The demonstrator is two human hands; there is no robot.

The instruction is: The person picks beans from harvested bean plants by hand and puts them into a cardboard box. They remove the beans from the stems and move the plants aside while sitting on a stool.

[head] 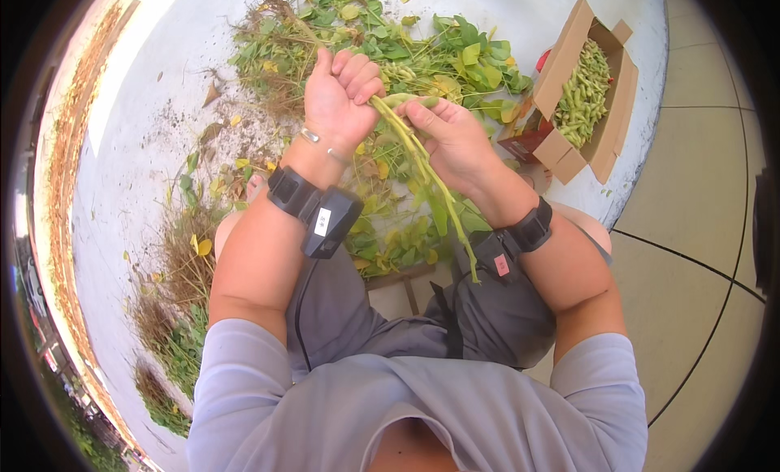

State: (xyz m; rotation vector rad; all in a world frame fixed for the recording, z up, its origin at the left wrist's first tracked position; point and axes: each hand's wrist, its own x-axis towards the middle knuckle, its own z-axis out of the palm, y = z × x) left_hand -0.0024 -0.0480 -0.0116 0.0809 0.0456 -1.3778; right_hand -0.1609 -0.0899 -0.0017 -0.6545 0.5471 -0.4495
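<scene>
My left hand (348,91) is closed around a green soybean stalk (414,149), whose root end sticks out above the fist. From the fist the stalk runs down to the right, with its thin tip above my lap. My right hand (448,134) is at the upper part of the stalk, thumb and fingers pinched on a green soybean pod (420,100). Whether that pod is still joined to the stalk is hard to tell. A brown cardboard box (567,57) to the right holds many green soybean pods (582,94).
A leafy heap of soybean plants (390,39) lies on the pale concrete beyond my hands. More plants with dry roots (183,259) are piled along my left. Loose soil (207,131) and yellow leaves are scattered between. Tiled floor (682,240) begins beyond the concrete edge on the right.
</scene>
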